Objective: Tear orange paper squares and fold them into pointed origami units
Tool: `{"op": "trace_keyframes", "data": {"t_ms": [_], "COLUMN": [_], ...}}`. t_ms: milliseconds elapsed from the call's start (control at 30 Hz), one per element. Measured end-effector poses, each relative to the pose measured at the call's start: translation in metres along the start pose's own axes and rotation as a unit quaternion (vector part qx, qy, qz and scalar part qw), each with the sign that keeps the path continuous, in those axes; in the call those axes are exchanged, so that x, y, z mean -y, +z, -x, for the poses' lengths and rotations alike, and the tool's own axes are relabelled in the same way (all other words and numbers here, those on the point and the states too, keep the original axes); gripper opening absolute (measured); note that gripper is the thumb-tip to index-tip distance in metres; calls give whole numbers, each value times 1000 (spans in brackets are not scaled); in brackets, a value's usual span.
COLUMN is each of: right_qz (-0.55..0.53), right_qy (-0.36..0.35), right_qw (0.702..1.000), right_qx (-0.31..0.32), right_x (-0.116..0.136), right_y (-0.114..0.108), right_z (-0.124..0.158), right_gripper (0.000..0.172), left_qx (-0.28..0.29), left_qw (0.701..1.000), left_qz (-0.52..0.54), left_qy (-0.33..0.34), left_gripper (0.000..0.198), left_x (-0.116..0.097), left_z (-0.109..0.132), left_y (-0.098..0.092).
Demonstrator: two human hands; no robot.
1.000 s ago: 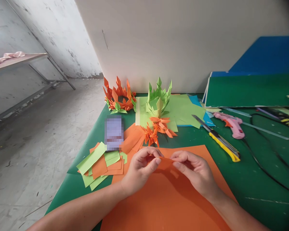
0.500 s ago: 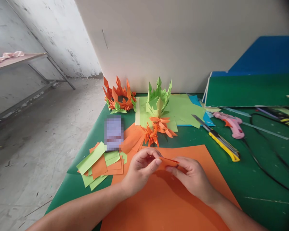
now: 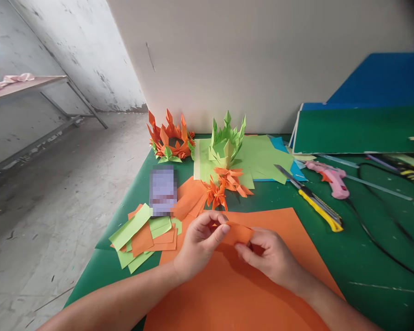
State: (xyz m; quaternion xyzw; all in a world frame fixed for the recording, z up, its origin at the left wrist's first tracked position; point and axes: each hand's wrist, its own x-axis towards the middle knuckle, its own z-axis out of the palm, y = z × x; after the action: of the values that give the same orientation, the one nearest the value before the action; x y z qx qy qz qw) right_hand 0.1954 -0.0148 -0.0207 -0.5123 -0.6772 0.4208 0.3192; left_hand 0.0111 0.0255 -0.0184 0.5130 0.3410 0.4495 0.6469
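Note:
A small orange paper piece (image 3: 238,233) is held up between my two hands, above a large orange sheet (image 3: 227,289). My left hand (image 3: 203,239) pinches its left end between thumb and fingers. On the other end, my right hand (image 3: 267,248) grips the paper with the thumb below and fingers curled. Just beyond the hands lie folded orange paper flowers (image 3: 216,192). Farther back stand a green paper crown (image 3: 227,142) and, to its left, an orange paper crown (image 3: 170,140) with green leaves.
Green and orange paper slips (image 3: 143,234) lie left beside a blurred purple object (image 3: 163,191). To the right are a yellow utility knife (image 3: 319,209) and a pink glue gun (image 3: 333,179) with a black cable. Green sheets (image 3: 265,158) lie at the back.
The small orange paper has turned so that more of its flat face shows. My right hand has shifted slightly left, with its fingers more curled.

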Motion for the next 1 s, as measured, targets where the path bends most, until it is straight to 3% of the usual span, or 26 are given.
{"op": "trace_keyframes", "data": {"t_ms": [100, 233, 367, 500, 633, 700, 800, 900, 1000], "right_qz": [-40, 9, 11, -35, -63, -79, -104, -123, -127], "right_qy": [4, -36, -74, -50, -11, 2, -14, -53, -64], "right_qw": [999, 999, 994, 990, 990, 989, 982, 969, 968], "right_qx": [33, -35, -80, -123, -124, -121, -158, -210, -205], "right_x": [-1, 1, 5, 4, 1, 0, -1, -3, -5], "right_y": [-4, -7, -6, -1, 3, 3, 3, 4, 5], "right_z": [0, -1, -2, 0, 1, 1, -1, -3, -2], "right_gripper": [31, 36, 37, 36, 38, 34, 12, 15, 12], "left_qx": [8, 24, 15, 43, 40, 42, 54, 31, 25], "left_qw": [1000, 997, 999, 998, 995, 994, 992, 985, 981], "left_qz": [-25, -69, -47, -27, -82, -88, -104, -166, -189], "left_qy": [13, 20, 6, -22, -36, -43, -43, -39, -27], "left_gripper": [12, 13, 15, 42, 31, 28, 28, 35, 37], "left_x": [0, -1, 0, 4, 5, 5, 4, 6, 8], "left_z": [0, 0, 3, 6, 7, 5, 4, 4, 4], "left_y": [-1, -2, -1, 4, 6, 6, 3, 2, 1]}}
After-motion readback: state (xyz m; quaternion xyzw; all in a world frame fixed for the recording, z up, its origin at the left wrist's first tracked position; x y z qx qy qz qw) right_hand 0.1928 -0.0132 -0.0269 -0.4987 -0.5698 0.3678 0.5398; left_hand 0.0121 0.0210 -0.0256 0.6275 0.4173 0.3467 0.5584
